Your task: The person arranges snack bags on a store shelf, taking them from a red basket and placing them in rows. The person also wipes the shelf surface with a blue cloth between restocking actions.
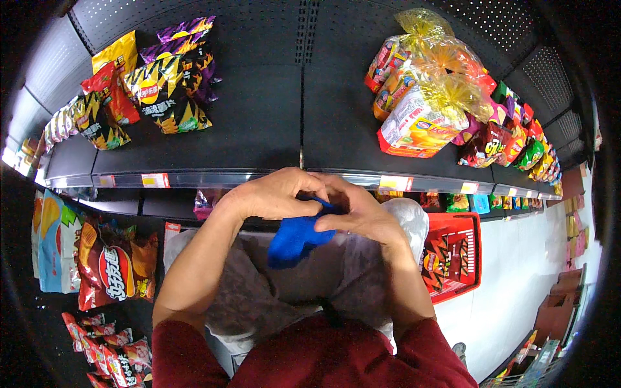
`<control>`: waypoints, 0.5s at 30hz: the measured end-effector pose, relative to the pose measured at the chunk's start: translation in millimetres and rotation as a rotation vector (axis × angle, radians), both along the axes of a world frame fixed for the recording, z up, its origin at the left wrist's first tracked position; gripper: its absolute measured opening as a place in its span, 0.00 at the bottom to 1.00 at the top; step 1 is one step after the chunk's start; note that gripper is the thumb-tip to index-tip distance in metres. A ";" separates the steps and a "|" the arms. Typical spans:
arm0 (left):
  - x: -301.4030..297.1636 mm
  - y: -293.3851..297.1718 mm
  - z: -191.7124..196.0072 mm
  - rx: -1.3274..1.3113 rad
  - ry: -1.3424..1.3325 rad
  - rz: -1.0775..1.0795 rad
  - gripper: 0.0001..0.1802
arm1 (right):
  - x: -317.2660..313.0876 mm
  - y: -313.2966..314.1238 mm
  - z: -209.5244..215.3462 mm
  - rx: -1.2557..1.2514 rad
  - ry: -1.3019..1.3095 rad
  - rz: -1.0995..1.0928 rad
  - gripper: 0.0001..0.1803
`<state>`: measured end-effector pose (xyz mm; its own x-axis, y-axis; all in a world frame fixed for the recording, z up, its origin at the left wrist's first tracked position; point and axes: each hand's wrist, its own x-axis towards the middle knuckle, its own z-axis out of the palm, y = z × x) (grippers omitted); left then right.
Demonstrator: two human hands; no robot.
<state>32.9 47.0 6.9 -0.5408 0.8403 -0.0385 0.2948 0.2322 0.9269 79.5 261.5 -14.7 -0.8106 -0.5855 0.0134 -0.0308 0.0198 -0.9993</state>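
Head view: a blue cloth [299, 238] is held bunched btwn both hands, in front of the shelf [259, 132] edge & above the lap. By the L hand [275, 196] the cloth's upper part is gripped, fingers curled in, thumb & forefinger nearly closed. By the R hand [359, 216] it's also gripped, thumb laid on the near face, fingers bent round, partly hidden; hand only slightly open. Fingertips of both are brought close tog. at the top; the cloth's lower end is left hanging toward the L.

On the shelf, L side, a blk/yellow bag [169, 97], a red bag [118, 97] & a yellow bag [115, 53] are stood close tog., w/ purple bags [187, 29] behind. R side is taken up by film-wrapped packs [420, 126], w/ smaller bags [514, 145] farther R. Price tags [154, 180] are fixed along the edge.

Below L, a brown bag [116, 265] is set beside a blue bag [52, 239]; small red bags [107, 352] are grouped nearer. By the R knee, a red basket [478, 258] w/ dark bags inside is placed on the wh. floor [498, 291].
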 end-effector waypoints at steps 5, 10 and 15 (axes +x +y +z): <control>-1.5 3.7 7.0 -0.008 -0.114 0.118 0.09 | 5.9 3.1 -16.0 0.121 -0.054 -0.010 0.27; -3.6 6.4 20.1 0.112 -0.214 0.359 0.11 | 34.8 28.4 23.3 0.028 -0.187 -0.237 0.13; -6.5 10.8 14.3 0.189 -0.103 0.430 0.11 | 83.0 125.7 56.3 -0.394 -0.068 -0.770 0.17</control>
